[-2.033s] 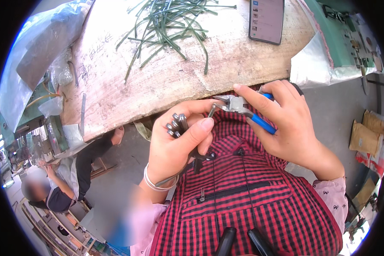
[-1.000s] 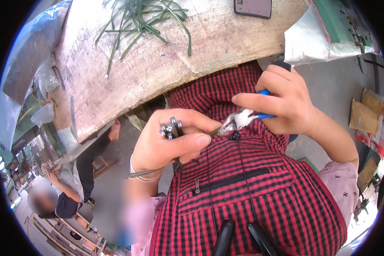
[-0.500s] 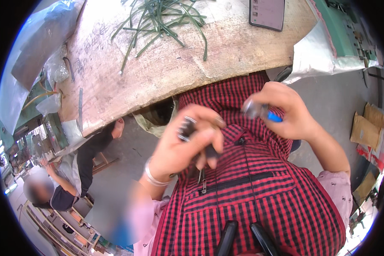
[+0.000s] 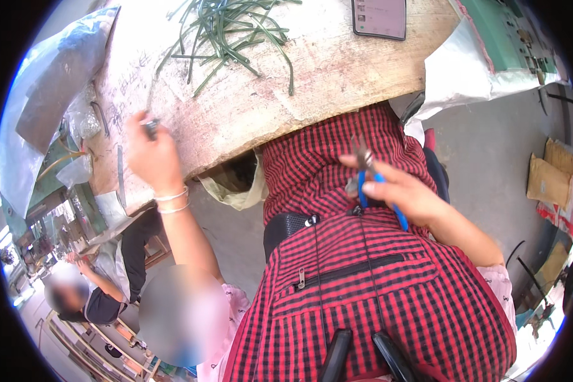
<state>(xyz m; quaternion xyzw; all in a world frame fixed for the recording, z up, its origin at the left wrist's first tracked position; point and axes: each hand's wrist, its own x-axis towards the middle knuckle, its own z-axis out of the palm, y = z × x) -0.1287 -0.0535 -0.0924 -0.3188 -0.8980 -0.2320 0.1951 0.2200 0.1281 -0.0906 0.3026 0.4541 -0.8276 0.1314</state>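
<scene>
My right hand (image 4: 404,194) is closed around blue-handled pliers (image 4: 363,162) above my lap, with their metal jaws pointing up toward the table. At the left part of the wooden table (image 4: 248,121), my left hand (image 4: 154,156) has its fingers bent together. A blurred green strip (image 4: 161,67) runs from the pile to those fingertips, which appear to pinch its end. Something metallic (image 4: 150,128) shows at the left fingers, perhaps worn on one. The pile of thin green strips (image 4: 226,35) lies toward the far edge of the view.
A phone (image 4: 379,18) lies at the far right of the table. Clear plastic sheeting (image 4: 63,76) hangs at the left. A pale bag (image 4: 239,191) is below the table edge. Another person (image 4: 99,290) works at lower left. Brown packages (image 4: 551,172) stand at right.
My left hand has moved from above my lap, forward and left, to the green strips. My right hand has come lower and left, turning the pliers upward. A black textured thing now shows on my lap.
</scene>
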